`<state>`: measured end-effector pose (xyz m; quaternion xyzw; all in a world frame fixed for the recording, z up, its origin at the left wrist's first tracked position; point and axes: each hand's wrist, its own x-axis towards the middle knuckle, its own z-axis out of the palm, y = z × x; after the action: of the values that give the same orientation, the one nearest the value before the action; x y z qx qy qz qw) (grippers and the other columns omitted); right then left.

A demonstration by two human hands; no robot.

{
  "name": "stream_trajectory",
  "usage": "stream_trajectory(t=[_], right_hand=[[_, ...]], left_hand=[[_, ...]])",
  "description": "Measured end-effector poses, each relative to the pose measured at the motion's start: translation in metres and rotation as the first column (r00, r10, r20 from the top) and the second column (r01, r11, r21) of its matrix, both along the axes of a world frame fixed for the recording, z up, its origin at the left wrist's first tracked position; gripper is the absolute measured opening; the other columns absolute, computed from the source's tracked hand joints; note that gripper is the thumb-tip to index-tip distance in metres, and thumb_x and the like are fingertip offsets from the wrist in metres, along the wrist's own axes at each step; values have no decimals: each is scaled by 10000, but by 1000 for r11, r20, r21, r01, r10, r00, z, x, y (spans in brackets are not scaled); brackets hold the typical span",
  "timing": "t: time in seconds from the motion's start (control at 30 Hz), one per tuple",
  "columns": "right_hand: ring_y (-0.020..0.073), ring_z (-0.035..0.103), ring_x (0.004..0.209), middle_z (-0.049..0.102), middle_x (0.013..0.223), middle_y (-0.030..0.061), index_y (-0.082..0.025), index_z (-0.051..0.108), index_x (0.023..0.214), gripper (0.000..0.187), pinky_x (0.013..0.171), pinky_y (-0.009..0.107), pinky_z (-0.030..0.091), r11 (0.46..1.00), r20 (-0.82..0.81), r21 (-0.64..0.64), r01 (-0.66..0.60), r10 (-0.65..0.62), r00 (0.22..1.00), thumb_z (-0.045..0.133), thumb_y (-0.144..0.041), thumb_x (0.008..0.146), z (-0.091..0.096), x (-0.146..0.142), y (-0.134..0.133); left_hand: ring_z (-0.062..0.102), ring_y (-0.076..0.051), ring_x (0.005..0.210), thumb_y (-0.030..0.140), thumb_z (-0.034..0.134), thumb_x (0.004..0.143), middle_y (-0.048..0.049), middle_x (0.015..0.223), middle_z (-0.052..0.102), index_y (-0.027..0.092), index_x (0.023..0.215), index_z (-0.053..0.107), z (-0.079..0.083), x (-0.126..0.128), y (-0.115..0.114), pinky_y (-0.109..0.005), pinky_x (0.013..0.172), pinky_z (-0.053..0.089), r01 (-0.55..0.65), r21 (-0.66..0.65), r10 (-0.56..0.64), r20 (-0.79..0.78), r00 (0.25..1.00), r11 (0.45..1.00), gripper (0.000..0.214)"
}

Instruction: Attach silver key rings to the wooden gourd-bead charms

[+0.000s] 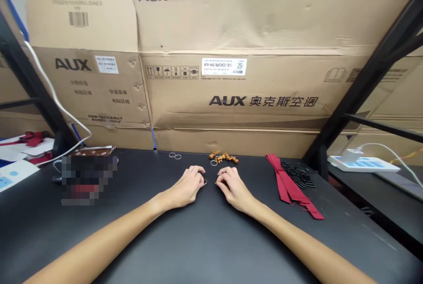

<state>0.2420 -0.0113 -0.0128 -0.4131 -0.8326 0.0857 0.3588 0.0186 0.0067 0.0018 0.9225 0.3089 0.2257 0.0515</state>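
Note:
My left hand (188,185) rests on the dark tabletop, fingers closed on a thin metal ring (205,182) that peeks out at the fingertips. Opposite it, a short gap away, my right hand (234,188) is pinched around something small; only a tiny yellowish tip shows, so its kind is unclear. Just beyond the hands lies a cluster of amber-gold beads or charms (226,157). A loose metal ring (214,163) touches or nearly touches that cluster. Two more rings (175,156) lie to the left, near the back edge.
Red fabric strips (291,187) and a pile of black buckle-like pieces (299,174) lie at right. A pixelated object (87,180) sits at left beside a white cable (56,94). Cardboard boxes (231,121) wall off the back; black rack posts (363,68) stand either side.

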Motion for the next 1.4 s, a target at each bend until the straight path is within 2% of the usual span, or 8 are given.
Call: stream_trajectory(t=[0.13,0.33,0.6,0.93,1.13,1.4], right_hand=[[207,485,899,564,938,66,-210,524,813,146,831,379,448,999,-18,-9,-33,33,999,438,-190,930,2,-3,-4],[197,504,840,598,823,36,-221,549,827,157,793,353,447,997,-46,-62,-51,48,998,449,-254,943,4,-8,-9],[212,533,842,616,818,47,-223,592,835,167,788,374,453,994,-134,-101,-46,32,990,484,-308,929,7,-9,-10],[191,543,801,588,806,35,-222,577,828,110,740,335,481,996,-121,-81,-29,19,992,522,-272,908,6,-9,-11],[192,526,825,597,808,27,-225,562,813,107,766,335,456,997,-89,-61,-44,38,995,523,-234,912,6,-9,-11],[208,511,862,617,825,45,-220,603,858,119,788,366,430,999,35,11,-44,43,998,515,-249,931,4,-5,-8]], left_hand=[[473,-218,1082,185,361,964,-102,1144,504,185,819,505,-4,7,-8,-423,959,417,-7,-132,25,136,990,991,205],[496,-205,1043,202,371,965,-92,1115,526,185,798,508,-2,16,-14,-408,949,424,7,-203,37,215,976,979,217],[495,-208,1050,206,375,960,-90,1111,530,187,786,510,-2,16,-14,-409,949,426,11,-221,36,209,977,975,221],[501,-213,1036,231,381,961,-88,1125,529,188,791,522,2,16,-15,-425,956,421,11,-262,42,196,980,965,226],[494,-204,1085,248,383,973,-74,1147,527,196,803,527,0,13,-12,-391,972,417,44,-288,15,199,980,956,229],[500,-188,1092,249,381,979,-55,1153,530,200,816,527,0,10,-7,-378,988,393,65,-351,3,188,982,934,224]])
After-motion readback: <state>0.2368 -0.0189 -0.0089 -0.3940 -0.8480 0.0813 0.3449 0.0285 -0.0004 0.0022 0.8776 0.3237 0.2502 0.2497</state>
